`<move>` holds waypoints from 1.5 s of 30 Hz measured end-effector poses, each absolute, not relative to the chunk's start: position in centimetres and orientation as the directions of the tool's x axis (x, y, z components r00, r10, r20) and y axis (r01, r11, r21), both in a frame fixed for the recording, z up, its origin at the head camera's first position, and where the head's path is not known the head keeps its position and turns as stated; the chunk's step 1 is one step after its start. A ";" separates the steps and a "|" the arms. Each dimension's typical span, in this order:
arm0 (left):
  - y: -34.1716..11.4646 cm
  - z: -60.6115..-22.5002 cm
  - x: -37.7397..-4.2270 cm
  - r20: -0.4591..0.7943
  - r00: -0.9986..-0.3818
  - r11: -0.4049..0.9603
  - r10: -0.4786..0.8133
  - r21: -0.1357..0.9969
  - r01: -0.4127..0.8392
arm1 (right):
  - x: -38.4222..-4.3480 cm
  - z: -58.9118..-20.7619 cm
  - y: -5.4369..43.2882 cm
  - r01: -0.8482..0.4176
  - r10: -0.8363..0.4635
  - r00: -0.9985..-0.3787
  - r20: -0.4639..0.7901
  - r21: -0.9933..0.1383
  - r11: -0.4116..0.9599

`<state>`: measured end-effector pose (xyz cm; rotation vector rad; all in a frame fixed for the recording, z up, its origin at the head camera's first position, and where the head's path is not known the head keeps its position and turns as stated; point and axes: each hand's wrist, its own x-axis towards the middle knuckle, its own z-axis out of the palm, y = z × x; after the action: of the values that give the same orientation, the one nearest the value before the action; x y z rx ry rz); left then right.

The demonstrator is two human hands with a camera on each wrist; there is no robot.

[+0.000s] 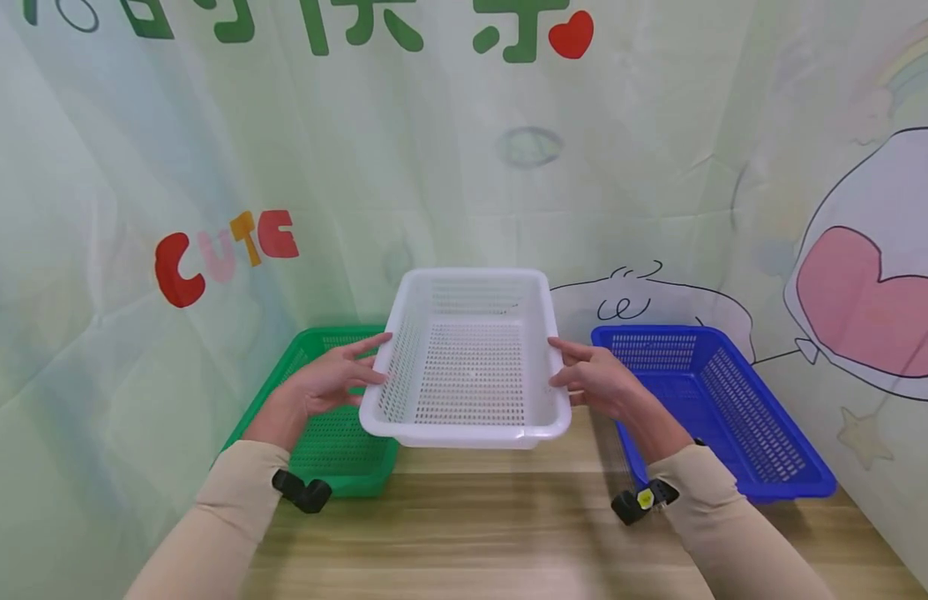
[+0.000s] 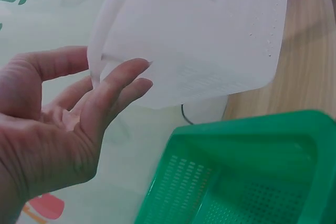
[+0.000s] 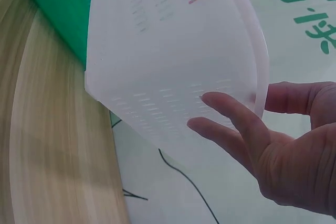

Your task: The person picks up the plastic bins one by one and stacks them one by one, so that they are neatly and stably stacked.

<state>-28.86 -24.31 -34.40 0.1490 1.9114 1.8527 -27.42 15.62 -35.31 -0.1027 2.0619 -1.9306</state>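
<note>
A person's left hand [image 1: 332,379] and right hand [image 1: 601,379] grip opposite side rims of a white basket [image 1: 473,362], equally near both, held above the table [image 1: 464,525] between green [image 1: 321,485] and blue baskets [image 1: 760,421].

I seem to be in a small, draped filming corner; which kind of room lies behind it, I cannot tell. Pale green cloth [image 1: 419,187] hangs in soft folds behind and beside my wood-grain worktop [image 1: 449,525], printed like party or nursery decor: colourful "CUTE" lettering [image 1: 179,287], green Chinese characters [image 1: 520,33], a balloon [image 1: 854,175] bearing a pink heart [image 1: 839,292]. Small black cameras [image 1: 310,497] are strapped over my sleeve cuffs [image 1: 239,471], which suggests recording.
</note>
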 end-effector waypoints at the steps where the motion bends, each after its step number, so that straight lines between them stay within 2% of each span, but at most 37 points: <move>1: -24.8 -34.2 -28.8 -0.252 -0.884 0.087 0.393 0.968 -0.236 | -27.5 -35.2 15.2 0.160 -0.269 -0.947 -0.175 -0.984 0.076; 13: -30.2 -32.6 -28.0 -0.250 -0.899 0.111 0.360 0.968 -0.225 | -28.2 -33.9 9.1 0.170 -0.317 -0.934 -0.165 -0.985 0.013; 26: -36.7 -32.9 -27.5 -0.285 -0.914 0.174 0.288 0.954 -0.243 | -28.7 -34.1 2.7 0.178 -0.369 -0.919 -0.139 -0.981 -0.075; 34: -40.3 -34.4 -27.4 -0.321 -0.921 0.240 0.220 0.933 -0.267 | -27.1 -34.7 -1.5 0.193 -0.331 -0.934 -0.138 -0.971 -0.139; 45: -42.8 -35.7 -27.6 -0.330 -0.930 0.295 0.164 0.916 -0.273 | -26.3 -35.1 -4.9 0.201 -0.273 -0.950 -0.152 -0.966 -0.161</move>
<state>-27.65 -42.77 -35.66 -0.0977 2.2084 1.6707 -26.29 -4.93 -35.11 -0.0814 1.8011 -2.1802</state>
